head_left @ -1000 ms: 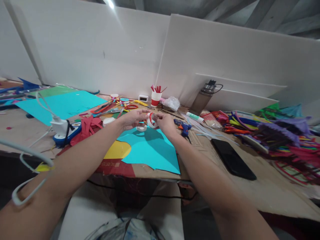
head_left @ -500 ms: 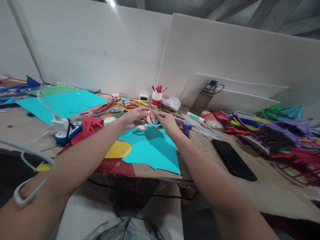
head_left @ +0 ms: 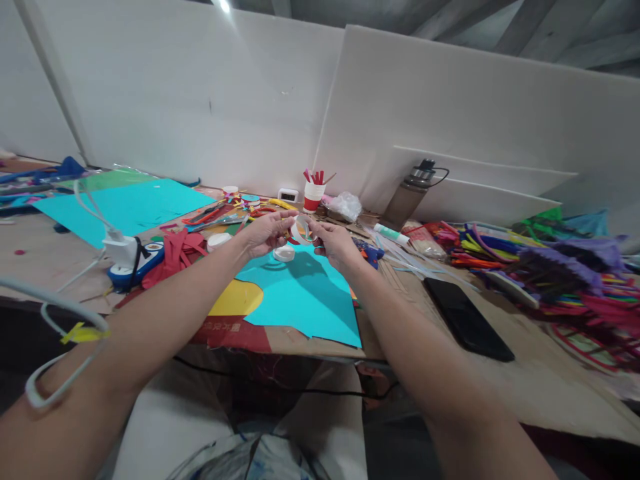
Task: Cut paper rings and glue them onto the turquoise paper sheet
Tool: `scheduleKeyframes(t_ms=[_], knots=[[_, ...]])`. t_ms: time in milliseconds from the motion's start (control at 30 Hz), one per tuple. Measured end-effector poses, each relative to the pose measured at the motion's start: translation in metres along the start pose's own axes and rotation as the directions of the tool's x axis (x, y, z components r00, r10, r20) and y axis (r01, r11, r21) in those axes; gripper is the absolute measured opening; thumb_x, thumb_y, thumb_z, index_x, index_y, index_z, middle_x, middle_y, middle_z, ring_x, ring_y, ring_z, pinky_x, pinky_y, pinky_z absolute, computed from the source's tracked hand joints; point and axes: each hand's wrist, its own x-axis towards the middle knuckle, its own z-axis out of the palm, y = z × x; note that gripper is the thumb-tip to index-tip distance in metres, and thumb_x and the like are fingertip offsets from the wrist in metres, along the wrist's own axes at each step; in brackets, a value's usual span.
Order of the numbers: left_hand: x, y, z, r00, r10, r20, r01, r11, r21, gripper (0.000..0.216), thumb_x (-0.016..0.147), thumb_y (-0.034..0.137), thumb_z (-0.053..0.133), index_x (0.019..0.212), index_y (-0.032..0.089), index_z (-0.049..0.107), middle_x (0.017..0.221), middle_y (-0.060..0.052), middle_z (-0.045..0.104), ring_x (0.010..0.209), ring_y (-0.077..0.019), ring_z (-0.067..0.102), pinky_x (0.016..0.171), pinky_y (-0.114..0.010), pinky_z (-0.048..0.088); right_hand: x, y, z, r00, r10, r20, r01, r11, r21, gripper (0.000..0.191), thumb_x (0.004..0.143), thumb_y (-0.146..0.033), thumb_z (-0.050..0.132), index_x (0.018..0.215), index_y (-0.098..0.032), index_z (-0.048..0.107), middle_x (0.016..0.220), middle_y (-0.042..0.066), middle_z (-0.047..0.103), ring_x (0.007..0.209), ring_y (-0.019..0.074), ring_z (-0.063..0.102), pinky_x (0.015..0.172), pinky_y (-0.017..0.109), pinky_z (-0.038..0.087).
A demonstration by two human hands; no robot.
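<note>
Between my two hands is a small white paper ring (head_left: 301, 231) with some red on it, held up over the table. My left hand (head_left: 270, 233) pinches its left side, and my right hand (head_left: 333, 241) grips its right side with closed fingers. Just below the ring sits a white round piece (head_left: 284, 253), resting on a turquoise paper sheet (head_left: 305, 293) with an uneven front edge. A yellow paper piece (head_left: 237, 298) lies to the left of that sheet, partly under my left forearm.
Red paper strips (head_left: 176, 257) and a blue power strip (head_left: 136, 265) lie left. Behind stand a red and white paper cup (head_left: 314, 197) with sticks and a dark bottle (head_left: 406, 200). To the right are a black phone (head_left: 467, 320), a glue stick (head_left: 391, 234) and colourful craft sticks (head_left: 480, 243).
The ring has turned in my fingers, so its opening now faces more upward and less red shows. My hands have shifted only slightly.
</note>
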Motion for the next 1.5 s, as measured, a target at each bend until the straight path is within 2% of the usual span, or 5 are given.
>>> scheduleKeyframes(t_ms=[433, 1000, 1233, 1367, 1500], knots=[[0.001, -0.002, -0.004, 0.999, -0.035, 0.029, 0.035, 0.999, -0.006, 0.019, 0.09, 0.018, 0.06, 0.109, 0.015, 0.064, 0.084, -0.006, 0.071, 0.069, -0.0129, 0.07, 0.048, -0.017, 0.051, -0.001, -0.003, 0.001, 0.994, 0.023, -0.103, -0.04, 0.985, -0.17, 0.014, 0.083, -0.017, 0.058, 0.08, -0.015, 0.071, 0.062, -0.001, 0.061, 0.048, 0.007, 0.051, 0.044, 0.017, 0.044], [0.005, -0.008, -0.007, 1.0, -0.009, 0.024, 0.006, 0.993, 0.121, 0.032, 0.076, 0.018, 0.077, 0.105, 0.015, 0.066, 0.082, -0.003, 0.07, 0.062, -0.0097, 0.064, 0.05, -0.019, 0.045, -0.002, -0.002, -0.007, 0.97, -0.226, -0.093, 0.146, 0.839, -0.524, 0.023, 0.087, -0.029, 0.059, 0.071, -0.016, 0.069, 0.054, 0.0, 0.06, 0.041, 0.011, 0.052, 0.042, 0.022, 0.04], [0.006, -0.003, -0.009, 0.991, 0.027, -0.134, -0.017, 0.997, 0.078, 0.023, 0.083, 0.004, 0.06, 0.102, 0.016, 0.065, 0.073, 0.0, 0.066, 0.061, -0.0082, 0.062, 0.055, -0.02, 0.046, 0.001, -0.006, -0.025, 0.938, -0.341, -0.057, 0.125, 0.489, -0.863, 0.019, 0.087, -0.02, 0.058, 0.087, -0.016, 0.076, 0.083, 0.01, 0.074, 0.081, 0.0235, 0.069, 0.071, 0.029, 0.05], [0.003, 0.0, -0.006, 0.979, 0.019, -0.204, -0.011, 0.999, 0.043, 0.023, 0.084, 0.002, 0.057, 0.099, 0.017, 0.065, 0.071, 0.001, 0.065, 0.059, -0.0076, 0.061, 0.056, -0.019, 0.044, -0.001, -0.013, -0.03, 0.974, -0.213, -0.078, -0.037, 0.19, -0.981, 0.021, 0.084, -0.014, 0.06, 0.098, -0.012, 0.077, 0.102, 0.022, 0.073, 0.097, 0.0306, 0.069, 0.079, 0.034, 0.05], [0.002, 0.001, -0.006, 0.979, -0.005, -0.206, 0.008, 1.0, 0.018, 0.025, 0.085, 0.001, 0.054, 0.101, 0.016, 0.064, 0.069, 0.001, 0.065, 0.057, -0.0077, 0.06, 0.056, -0.02, 0.045, -0.002, -0.013, -0.031, 0.988, -0.119, -0.093, -0.08, 0.115, -0.99, 0.023, 0.084, -0.014, 0.063, 0.103, -0.009, 0.076, 0.104, 0.025, 0.072, 0.1, 0.0306, 0.069, 0.08, 0.034, 0.05]])
